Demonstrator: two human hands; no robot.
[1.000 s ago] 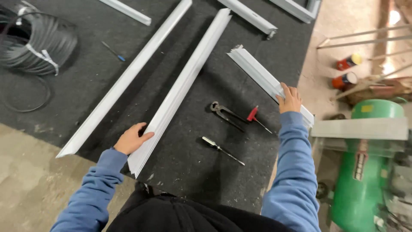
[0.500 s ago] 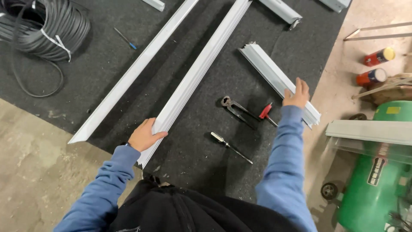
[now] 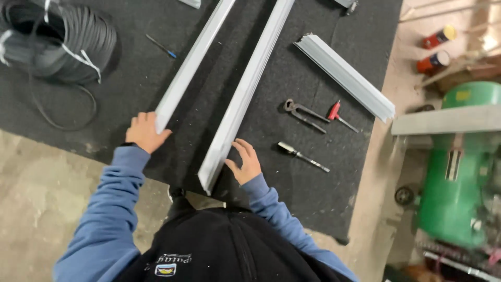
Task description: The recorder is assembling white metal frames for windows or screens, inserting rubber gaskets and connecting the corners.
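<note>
Two long pale metal profiles lie side by side on a dark felt-covered table (image 3: 130, 52). My left hand (image 3: 143, 133) is curled around the near end of the left profile (image 3: 190, 65). With its fingers spread, my right hand (image 3: 245, 163) rests flat against the right side of the middle profile (image 3: 245, 94), close to that profile's near end. Both of my arms are in blue sleeves.
A short bundle of profiles (image 3: 347, 78) lies to the right, with pincers (image 3: 303, 115), a red-handled screwdriver (image 3: 339, 116) and a dark-handled tool (image 3: 301, 155) near it. A black cable coil (image 3: 57, 39) and a blue pen (image 3: 160, 47) lie to the left. A green machine (image 3: 456, 167) and two cans (image 3: 437, 49) are on the floor at right.
My left hand left the middle profile and took the near end of the left one. My right hand came off the short bundle and moved to the middle profile.
</note>
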